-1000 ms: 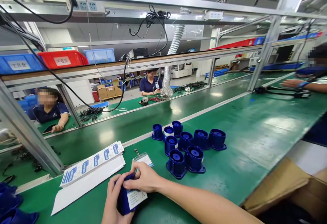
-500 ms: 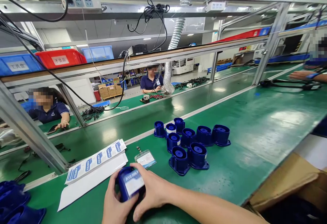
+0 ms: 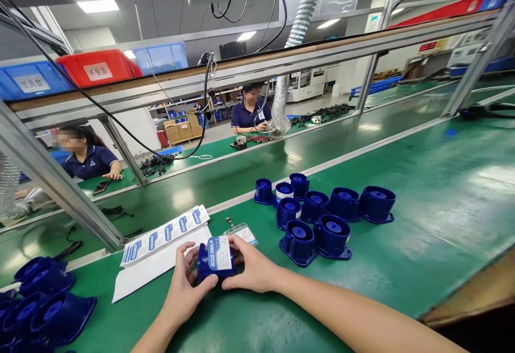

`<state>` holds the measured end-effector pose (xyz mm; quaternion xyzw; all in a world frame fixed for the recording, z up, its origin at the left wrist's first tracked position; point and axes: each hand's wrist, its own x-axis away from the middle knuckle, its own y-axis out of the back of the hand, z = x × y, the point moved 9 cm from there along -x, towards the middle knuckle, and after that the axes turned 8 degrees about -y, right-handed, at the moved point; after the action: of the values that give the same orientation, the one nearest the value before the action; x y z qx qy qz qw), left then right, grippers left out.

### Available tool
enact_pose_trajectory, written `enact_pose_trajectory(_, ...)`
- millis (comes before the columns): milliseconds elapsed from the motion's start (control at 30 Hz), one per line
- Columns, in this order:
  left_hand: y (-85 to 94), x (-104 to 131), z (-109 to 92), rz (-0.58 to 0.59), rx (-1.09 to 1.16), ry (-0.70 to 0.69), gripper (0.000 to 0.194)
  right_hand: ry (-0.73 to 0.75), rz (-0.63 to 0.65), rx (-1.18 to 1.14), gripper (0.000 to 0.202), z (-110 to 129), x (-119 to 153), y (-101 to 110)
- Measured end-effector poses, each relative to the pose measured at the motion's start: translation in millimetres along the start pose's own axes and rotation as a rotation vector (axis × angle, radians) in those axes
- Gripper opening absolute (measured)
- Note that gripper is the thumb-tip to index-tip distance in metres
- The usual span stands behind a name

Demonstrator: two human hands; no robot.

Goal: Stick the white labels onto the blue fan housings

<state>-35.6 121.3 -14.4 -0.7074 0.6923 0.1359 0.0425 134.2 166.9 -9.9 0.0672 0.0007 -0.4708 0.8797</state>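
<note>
A dark blue plastic pump housing (image 3: 204,270) lies on its side between my two hands, low over the green bench. Around it wraps a white and blue label (image 3: 219,254) printed with a 5000L/H marking, facing up. My left hand (image 3: 187,278) grips the left end, thumb below and fingers behind. On the right end, my right hand (image 3: 251,267) holds it between thumb and fingers. Just behind the hands lies a sheet of labels (image 3: 164,235) on white backing paper (image 3: 139,280). A clear badge holder (image 3: 247,233) rests beside the right hand's fingers.
Several blue housings (image 3: 316,205) stand in a group to the right; one at the back wears a label. More housings (image 3: 54,310) crowd the left front corner. A metal frame post (image 3: 60,181) rises at left. Across the bench sit two co-workers (image 3: 251,114).
The housing has turned in my hands, so its label now faces up and reads more clearly. My view has shifted, and both hands still hold the housing.
</note>
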Motion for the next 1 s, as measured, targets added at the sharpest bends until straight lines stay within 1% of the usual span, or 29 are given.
enact_pose_trajectory(67,4.7,-2.7,-2.4,0.039,-0.098,-0.031,0.084,0.005,0.018,0.025,0.079,-1.0,-2.2,-2.1)
enact_pose_trajectory(133,4.7,-2.3,-7.1,0.097,-0.193,-0.091,0.08,-0.006,0.002,0.072,0.074,-2.0,-3.3,-2.6)
enact_pose_trajectory(233,-1.9,1.0,-11.4,0.215,-0.262,-0.121,0.069,-0.021,-0.049,0.162,0.078,-2.0,-2.6,0.7)
enact_pose_trajectory(300,-4.2,1.8,-13.8,0.254,-0.284,-0.113,0.062,-0.016,-0.065,0.207,0.084,-1.0,-1.7,3.4)
enact_pose_trajectory(433,-5.6,-0.3,-22.0,0.248,-0.365,-0.149,0.051,0.01,-0.044,0.25,0.093,1.2,-0.3,5.1)
enact_pose_trajectory(500,-6.0,-1.1,-24.3,0.234,-0.396,-0.163,0.047,0.03,-0.029,0.265,0.093,3.6,0.7,4.7)
enact_pose_trajectory(567,-6.3,-1.4,-24.9,0.229,-0.413,-0.161,0.045,0.047,-0.021,0.266,0.087,6.2,1.7,4.8)
enact_pose_trajectory(667,-6.1,-2.6,-26.5,0.233,-0.425,-0.159,0.043,0.042,-0.001,0.225,0.08,6.8,1.1,5.1)
enact_pose_trajectory(867,-5.4,-5.1,-29.4,0.215,-0.42,-0.17,0.044,0.017,0.043,0.179,0.08,0.5,-1.8,5.0)
enact_pose_trajectory(1000,-6.0,-3.1,-29.8,0.201,-0.402,-0.2,0.045,0.02,0.044,0.162,0.08,-1.6,0.5,4.7)
